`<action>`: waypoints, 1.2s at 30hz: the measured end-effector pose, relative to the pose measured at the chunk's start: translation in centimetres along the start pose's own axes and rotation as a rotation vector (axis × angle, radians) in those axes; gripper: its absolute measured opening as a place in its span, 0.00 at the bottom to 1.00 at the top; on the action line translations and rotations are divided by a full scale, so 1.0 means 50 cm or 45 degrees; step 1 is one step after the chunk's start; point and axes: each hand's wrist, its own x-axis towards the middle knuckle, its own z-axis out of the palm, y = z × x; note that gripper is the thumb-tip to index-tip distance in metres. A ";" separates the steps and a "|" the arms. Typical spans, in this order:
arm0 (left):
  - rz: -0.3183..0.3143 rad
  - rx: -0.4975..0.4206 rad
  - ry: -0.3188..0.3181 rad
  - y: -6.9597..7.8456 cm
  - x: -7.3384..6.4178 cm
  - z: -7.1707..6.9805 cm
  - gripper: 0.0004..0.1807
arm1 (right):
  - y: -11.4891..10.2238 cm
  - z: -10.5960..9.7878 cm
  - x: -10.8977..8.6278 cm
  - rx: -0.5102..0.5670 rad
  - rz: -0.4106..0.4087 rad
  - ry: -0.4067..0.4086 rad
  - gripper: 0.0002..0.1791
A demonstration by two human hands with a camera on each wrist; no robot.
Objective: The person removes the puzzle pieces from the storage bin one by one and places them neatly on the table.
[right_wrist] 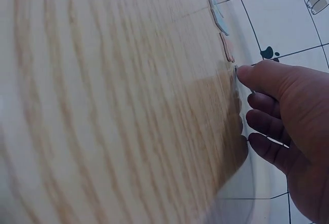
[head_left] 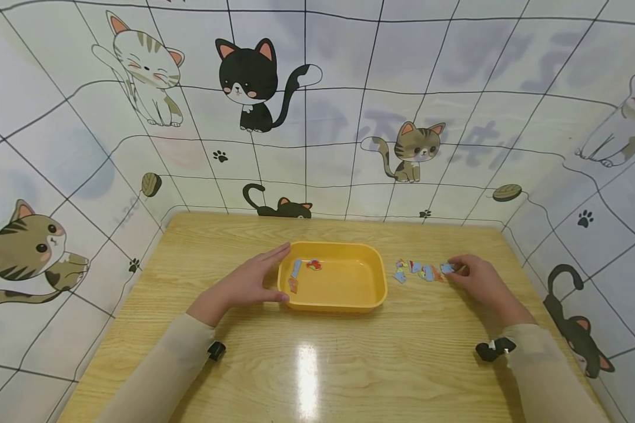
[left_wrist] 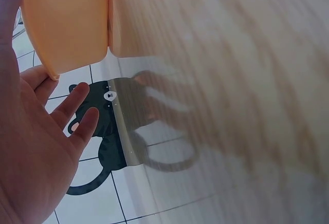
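Observation:
My left hand (head_left: 249, 282) rests against the left end of a yellow plastic tray (head_left: 373, 279), thumb at the near corner and fingers toward the far one. In the left wrist view its other fingers (left_wrist: 77, 106) stand loosely apart. Inside the tray, near its left end, lie a pale blue puzzle piece (head_left: 296, 269), an orange one (head_left: 293, 286) and a red one (head_left: 314, 265). To the right, my right hand (head_left: 478, 282) pinches a blue puzzle piece (head_left: 447, 268) at the end of a row. In the right wrist view the thumb hides much of that piece.
Several colourful puzzle pieces (head_left: 427, 272) lie in a row on the wooden table (head_left: 381, 364), right of the tray. A white cloth (head_left: 338, 117) with cat drawings and a grid pattern rises behind the table and at both sides.

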 end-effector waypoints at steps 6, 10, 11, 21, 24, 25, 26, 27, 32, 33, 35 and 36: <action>-0.003 -0.011 -0.004 0.000 0.000 0.001 0.67 | 0.002 0.002 -0.003 0.013 -0.017 -0.004 0.22; -0.011 -0.010 -0.005 0.000 0.001 0.001 0.67 | -0.001 0.002 -0.005 0.017 0.003 -0.031 0.22; -0.013 -0.011 -0.005 0.001 0.001 0.001 0.67 | -0.002 0.002 -0.005 0.016 0.011 -0.036 0.23; -0.030 -0.020 -0.003 0.007 -0.001 -0.001 0.67 | -0.003 0.004 -0.002 0.009 0.036 -0.056 0.23; -0.034 -0.022 -0.001 0.006 -0.001 -0.001 0.67 | -0.004 0.004 -0.003 0.010 0.037 -0.061 0.23; -0.034 -0.022 -0.001 0.006 -0.001 0.000 0.67 | -0.004 0.005 -0.003 0.010 0.036 -0.061 0.23; -0.033 -0.020 -0.002 0.005 -0.002 0.000 0.67 | -0.004 0.005 -0.003 0.011 0.036 -0.061 0.23; -0.032 -0.020 -0.002 0.005 -0.002 0.000 0.67 | -0.004 0.005 -0.003 0.011 0.035 -0.061 0.23; -0.029 -0.018 -0.007 0.003 -0.002 0.000 0.67 | -0.003 0.005 -0.002 0.016 0.038 -0.066 0.23; -0.029 -0.019 -0.007 0.003 -0.001 0.000 0.67 | -0.002 0.005 -0.002 0.016 0.040 -0.070 0.24; -0.031 -0.017 -0.006 0.003 -0.001 0.000 0.67 | -0.002 0.005 -0.002 0.016 0.039 -0.072 0.24; -0.030 -0.017 -0.005 0.004 -0.001 0.000 0.67 | -0.001 0.005 -0.002 0.017 0.038 -0.072 0.24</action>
